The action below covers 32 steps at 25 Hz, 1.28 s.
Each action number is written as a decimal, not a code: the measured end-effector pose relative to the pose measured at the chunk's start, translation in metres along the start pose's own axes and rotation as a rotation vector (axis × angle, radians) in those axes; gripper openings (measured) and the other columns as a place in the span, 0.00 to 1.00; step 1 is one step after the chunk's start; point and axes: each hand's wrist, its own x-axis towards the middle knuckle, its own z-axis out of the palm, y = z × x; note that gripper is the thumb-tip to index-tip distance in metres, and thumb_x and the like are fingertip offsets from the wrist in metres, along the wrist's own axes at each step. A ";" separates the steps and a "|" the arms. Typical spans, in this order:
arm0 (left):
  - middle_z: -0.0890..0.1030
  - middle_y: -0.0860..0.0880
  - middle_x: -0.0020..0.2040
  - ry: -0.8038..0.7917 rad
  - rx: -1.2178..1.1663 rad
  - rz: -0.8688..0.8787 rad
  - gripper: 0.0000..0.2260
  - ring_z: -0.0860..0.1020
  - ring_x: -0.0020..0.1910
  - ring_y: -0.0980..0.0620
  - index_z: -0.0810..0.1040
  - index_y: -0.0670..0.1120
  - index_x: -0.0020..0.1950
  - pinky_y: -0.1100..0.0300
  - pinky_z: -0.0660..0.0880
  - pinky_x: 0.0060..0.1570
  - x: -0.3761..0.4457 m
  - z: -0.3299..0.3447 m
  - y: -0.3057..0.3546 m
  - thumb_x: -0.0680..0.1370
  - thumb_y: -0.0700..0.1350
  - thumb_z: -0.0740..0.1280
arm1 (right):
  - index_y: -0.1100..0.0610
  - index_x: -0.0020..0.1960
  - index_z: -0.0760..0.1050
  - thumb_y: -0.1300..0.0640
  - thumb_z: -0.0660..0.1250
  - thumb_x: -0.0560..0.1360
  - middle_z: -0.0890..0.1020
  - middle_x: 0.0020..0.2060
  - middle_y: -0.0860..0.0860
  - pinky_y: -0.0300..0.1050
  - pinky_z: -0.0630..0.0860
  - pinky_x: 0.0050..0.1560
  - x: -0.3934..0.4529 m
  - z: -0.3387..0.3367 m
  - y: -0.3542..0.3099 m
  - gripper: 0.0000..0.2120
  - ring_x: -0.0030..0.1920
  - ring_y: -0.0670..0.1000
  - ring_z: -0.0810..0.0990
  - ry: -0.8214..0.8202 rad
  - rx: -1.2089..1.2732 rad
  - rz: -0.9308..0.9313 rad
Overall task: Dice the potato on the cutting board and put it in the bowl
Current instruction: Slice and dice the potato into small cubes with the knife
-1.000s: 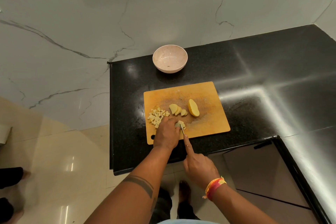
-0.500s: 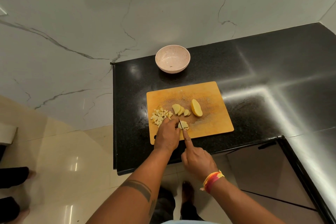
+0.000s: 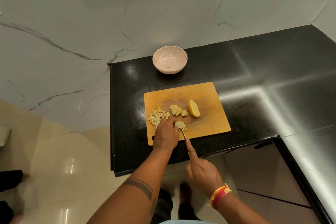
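Here, black counter (image 3: 254, 71), marble wall (image 3: 72, 14); left fingers (image 3: 168, 123) pinning potato (image 3: 181, 125), right fingers (image 3: 190, 148) round knife (image 3: 183, 133).

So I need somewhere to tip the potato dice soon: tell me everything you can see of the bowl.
The bowl is small, round and pale pinkish-cream with faint speckles, and looks like plastic or melamine. It stands upright on the black countertop, near the marble wall and beyond the cutting board's far edge, apart from it. Neither hand touches it. No potato is in it; only a tiny dark speck lies near the bottom. Its glossy inside catches the light.
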 end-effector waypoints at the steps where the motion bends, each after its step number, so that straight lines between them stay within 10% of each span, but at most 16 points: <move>1: 0.76 0.51 0.59 -0.004 -0.005 -0.001 0.14 0.77 0.56 0.51 0.78 0.53 0.66 0.57 0.76 0.55 0.000 0.000 0.000 0.82 0.45 0.65 | 0.42 0.80 0.28 0.52 0.54 0.82 0.75 0.30 0.45 0.48 0.72 0.34 0.001 -0.002 0.002 0.39 0.29 0.48 0.74 0.034 0.028 0.017; 23: 0.74 0.50 0.58 0.119 0.127 0.089 0.09 0.74 0.54 0.52 0.76 0.49 0.62 0.56 0.77 0.51 0.003 -0.018 -0.021 0.83 0.46 0.63 | 0.41 0.81 0.34 0.53 0.56 0.81 0.76 0.30 0.48 0.51 0.72 0.31 0.049 -0.001 -0.040 0.39 0.28 0.50 0.75 0.104 0.106 -0.050; 32: 0.69 0.51 0.73 -0.008 0.170 0.168 0.23 0.65 0.71 0.47 0.68 0.49 0.78 0.53 0.67 0.69 0.048 -0.016 0.007 0.82 0.44 0.64 | 0.43 0.83 0.38 0.54 0.56 0.80 0.76 0.29 0.48 0.53 0.72 0.31 0.064 -0.011 -0.032 0.38 0.28 0.53 0.75 0.187 0.121 0.029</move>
